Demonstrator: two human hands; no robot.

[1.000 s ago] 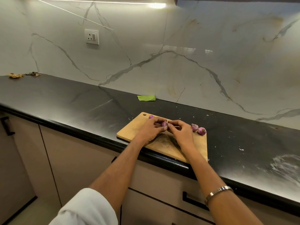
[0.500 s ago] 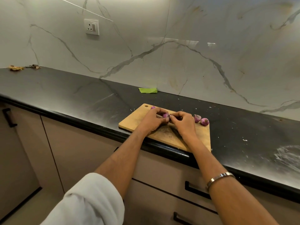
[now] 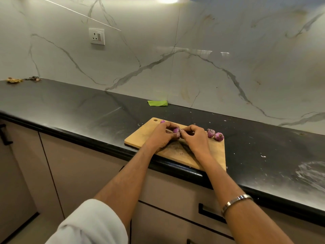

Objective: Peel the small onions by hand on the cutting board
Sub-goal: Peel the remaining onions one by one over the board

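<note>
Item: wooden cutting board (image 3: 140, 136), lying at an angle on the black counter (image 3: 70, 110), its near corner reaching the counter's front edge; hanging hole at its far left corner

Item: small purple onion (image 3: 176, 130), held above the middle of the board between both hands. Left hand (image 3: 161, 135) curled round it from the left, fingers bent over its top; right hand (image 3: 193, 136) pinched at its right side with thumb and fingertips. Whether skin was coming away there could not be told

Item: two more onions, one (image 3: 210, 133) just beside the other (image 3: 219, 136), lying on the board's far right corner, near the right hand but apart from it

Item: purple piece (image 3: 162, 121) at the board's far edge, beside the hole, mostly hidden by the left hand

Item: metal bangle (image 3: 235, 201) on the right forearm; white rolled sleeve (image 3: 91, 224) on the left arm

Item: green scrap (image 3: 157, 103) on the counter against the marble wall; wall socket (image 3: 96, 36) above left; dry brown scraps (image 3: 15, 80) at the counter's far left; white flecks scattered to the right of the board

Change against half a second before: hands kept the same grip on the same onion, with the spare pair unmoved; only the view tilted slightly, bringing the strip light (image 3: 165, 0) at the top of the wall back in
</note>
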